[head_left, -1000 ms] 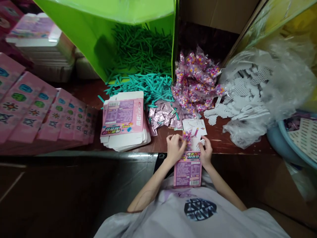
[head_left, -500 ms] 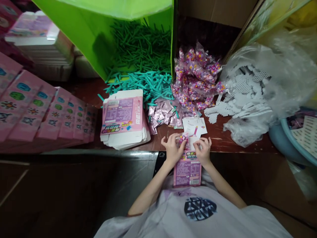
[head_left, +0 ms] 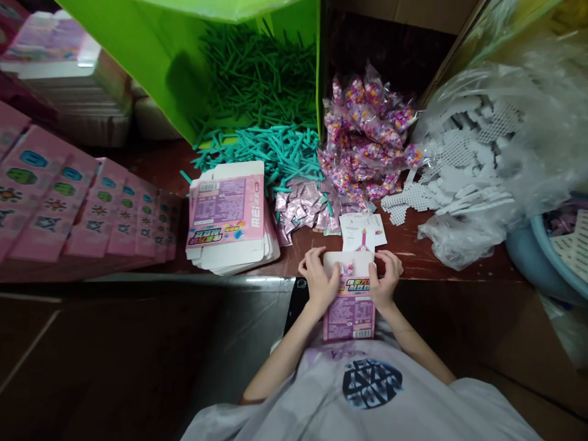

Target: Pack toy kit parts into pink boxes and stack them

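Note:
A pink and purple printed box (head_left: 349, 315) stands between my hands at the table's front edge, its white top end towards the table. My left hand (head_left: 318, 278) grips the left side of its upper end, thumb across the opening. On the opposite side my right hand (head_left: 384, 278) holds the right edge, thumb pressed on it. A small part of a clear bag of colourful beads (head_left: 348, 269) shows at the opening; the rest is hidden in the box. White printed leaflets (head_left: 356, 229) lie just beyond the box on the table.
Flat pink cartons (head_left: 225, 214) are stacked left, beside small pink sachets (head_left: 303, 205). Behind are teal sticks (head_left: 271, 150) in a green bin (head_left: 151, 67), bead bags (head_left: 362, 135), and white pegboards (head_left: 454, 153) in plastic. Pink boxes (head_left: 41, 190) stand far left; a blue basin (head_left: 533, 251) is right.
The bead bag has gone down into the box, with only a bit showing now. My right hand has shifted slightly right, and the box's white flap stands in view.

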A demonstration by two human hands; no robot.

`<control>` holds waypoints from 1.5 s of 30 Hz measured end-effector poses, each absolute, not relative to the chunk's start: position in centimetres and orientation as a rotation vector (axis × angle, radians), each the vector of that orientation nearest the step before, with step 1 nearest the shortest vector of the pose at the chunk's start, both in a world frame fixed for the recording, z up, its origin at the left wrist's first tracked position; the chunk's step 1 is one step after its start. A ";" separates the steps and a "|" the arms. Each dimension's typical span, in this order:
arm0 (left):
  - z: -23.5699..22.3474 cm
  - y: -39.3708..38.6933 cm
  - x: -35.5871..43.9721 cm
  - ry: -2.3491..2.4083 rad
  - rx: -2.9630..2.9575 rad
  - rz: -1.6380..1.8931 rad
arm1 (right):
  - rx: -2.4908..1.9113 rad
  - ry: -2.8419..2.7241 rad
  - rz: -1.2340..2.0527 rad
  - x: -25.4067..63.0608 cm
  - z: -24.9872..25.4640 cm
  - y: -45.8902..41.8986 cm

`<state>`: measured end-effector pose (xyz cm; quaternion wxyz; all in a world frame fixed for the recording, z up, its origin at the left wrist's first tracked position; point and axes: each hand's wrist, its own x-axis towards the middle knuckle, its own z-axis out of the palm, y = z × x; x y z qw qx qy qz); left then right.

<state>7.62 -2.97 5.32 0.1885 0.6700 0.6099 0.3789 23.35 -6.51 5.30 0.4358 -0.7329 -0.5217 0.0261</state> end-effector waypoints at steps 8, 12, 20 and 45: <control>5.4 -5.8 8.7 1.491 2.532 0.862 | -1.715 -1.031 0.136 23.4 3.8 -7.2; 5.3 -5.3 7.8 1.237 2.584 0.762 | -1.675 -1.199 0.239 23.4 3.6 -7.6; 3.6 -5.2 7.8 1.199 1.091 1.627 | -1.507 -0.924 0.423 22.9 3.5 -7.7; 4.2 -6.1 5.1 0.725 1.462 1.156 | -1.160 -1.447 0.859 25.6 5.4 -11.1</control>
